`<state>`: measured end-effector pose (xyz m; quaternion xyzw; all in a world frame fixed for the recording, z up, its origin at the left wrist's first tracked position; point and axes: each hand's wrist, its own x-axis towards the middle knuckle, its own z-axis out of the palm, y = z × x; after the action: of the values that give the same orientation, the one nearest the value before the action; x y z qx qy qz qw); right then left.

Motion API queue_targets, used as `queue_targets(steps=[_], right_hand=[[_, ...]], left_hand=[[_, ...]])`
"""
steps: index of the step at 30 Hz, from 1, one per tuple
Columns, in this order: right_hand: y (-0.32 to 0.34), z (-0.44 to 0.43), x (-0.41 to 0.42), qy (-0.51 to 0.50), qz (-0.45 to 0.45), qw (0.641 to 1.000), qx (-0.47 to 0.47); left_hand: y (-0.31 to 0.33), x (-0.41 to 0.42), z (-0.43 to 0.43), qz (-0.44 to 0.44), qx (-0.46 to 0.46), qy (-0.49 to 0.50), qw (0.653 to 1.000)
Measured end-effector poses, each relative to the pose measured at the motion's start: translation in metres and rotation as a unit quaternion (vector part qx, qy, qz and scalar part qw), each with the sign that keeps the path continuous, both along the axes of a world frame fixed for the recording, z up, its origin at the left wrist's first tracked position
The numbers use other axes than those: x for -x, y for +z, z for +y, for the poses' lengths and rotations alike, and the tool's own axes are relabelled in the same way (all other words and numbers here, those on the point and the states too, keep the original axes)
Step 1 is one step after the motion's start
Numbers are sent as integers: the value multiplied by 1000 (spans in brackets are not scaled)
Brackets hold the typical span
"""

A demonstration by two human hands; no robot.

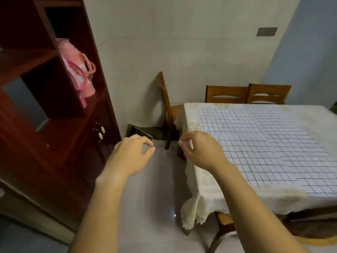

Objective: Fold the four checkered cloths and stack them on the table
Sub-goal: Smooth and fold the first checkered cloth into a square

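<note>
Cloth (264, 147) lies flat, edges square with table (206, 189); left hand (131, 154), right hand (200, 152) empty.

No text, label, brand or number can be read anywhere in the view. The pale printed panel on the pink plastic flask (83, 67), which stands in the dark red wooden shelf unit (36, 52), is too blurred to make out.
</note>
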<state>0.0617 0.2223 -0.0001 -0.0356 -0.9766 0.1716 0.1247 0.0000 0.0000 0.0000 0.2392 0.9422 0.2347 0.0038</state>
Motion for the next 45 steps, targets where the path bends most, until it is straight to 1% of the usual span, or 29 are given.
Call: queue_targets(steps=[2, 3, 5, 8, 10, 13, 14, 17, 21, 24, 26, 29, 31, 33, 36, 40, 45], right_hand=[[8, -12, 32, -16, -9, 1000, 12], [13, -17, 47, -29, 9, 999, 18], [15, -28, 73, -55, 25, 998, 24], [6, -33, 102, -49, -18, 998, 25], [0, -19, 125, -73, -33, 996, 34], [-5, 17, 166, -137, -7, 990, 39], [-7, 25, 181, -144, 2, 989, 42], [-17, 40, 227, -117, 9, 991, 65], [-19, 60, 297, -66, -17, 996, 62], [-5, 89, 350, -55, 14, 996, 63], [0, 111, 377, -64, 33, 996, 61], [-11, 139, 397, -79, 26, 994, 77], [-25, 158, 401, -93, -1, 991, 97], [-35, 179, 406, -119, -23, 988, 98], [-38, 213, 416, -178, -19, 979, 95], [-28, 251, 427, -262, -20, 961, 87], [-17, 279, 449, -355, -38, 930, 83]], left_hand=[[4, 35, -18, 9, -14, -1, 1000], [3, 54, -24, 17, -21, -3, 1000], [3, 88, -28, 1, -31, -14, 999], [-4, 129, -22, -31, -5, -47, 998], [-8, 155, -16, -39, 7, -65, 997], [-13, 199, -4, -23, 28, -68, 997], [-14, 214, 1, -16, 39, -65, 997], [-10, 258, 25, -27, 52, -68, 996], [13, 319, 48, -53, 75, -74, 993], [27, 367, 62, -32, 76, -28, 996], [28, 390, 82, -12, 71, -15, 997], [19, 411, 124, -17, 80, -55, 995], [12, 428, 153, -22, 84, -79, 993], [5, 453, 180, -24, 77, -102, 992], [0, 490, 226, -19, 50, -157, 986], [-11, 530, 295, -39, 20, -255, 966], [-14, 591, 358, -79, 47, -349, 932]])
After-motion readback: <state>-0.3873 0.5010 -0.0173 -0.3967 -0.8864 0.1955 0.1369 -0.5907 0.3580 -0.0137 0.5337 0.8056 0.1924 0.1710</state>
